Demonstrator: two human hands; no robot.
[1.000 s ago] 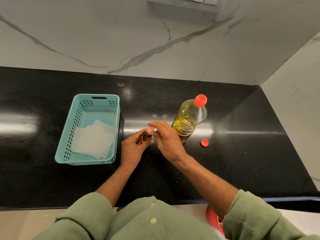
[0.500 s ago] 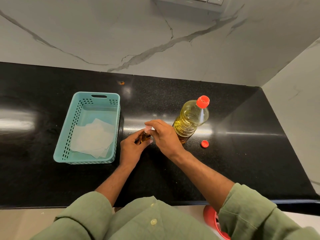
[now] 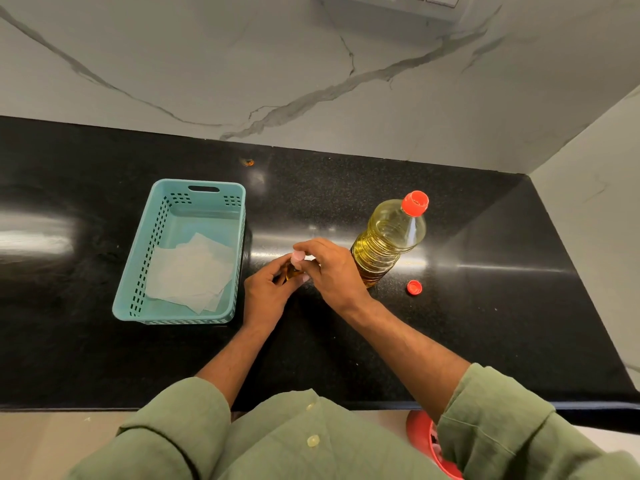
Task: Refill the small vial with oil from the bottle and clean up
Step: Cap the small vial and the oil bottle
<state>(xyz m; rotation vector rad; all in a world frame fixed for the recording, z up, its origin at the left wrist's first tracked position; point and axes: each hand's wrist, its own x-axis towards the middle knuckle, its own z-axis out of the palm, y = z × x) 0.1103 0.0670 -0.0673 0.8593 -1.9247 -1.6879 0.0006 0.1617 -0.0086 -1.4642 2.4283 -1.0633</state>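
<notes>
Head view, vial [image 3: 292, 270] upright, hands [image 3: 332, 271] gripping

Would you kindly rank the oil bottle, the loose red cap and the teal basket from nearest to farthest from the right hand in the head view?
From the right hand:
1. Oil bottle, standing just to its right, almost touching the knuckles.
2. Loose red cap, farther right on the counter.
3. Teal basket, away to the left, beyond the left hand.
</notes>
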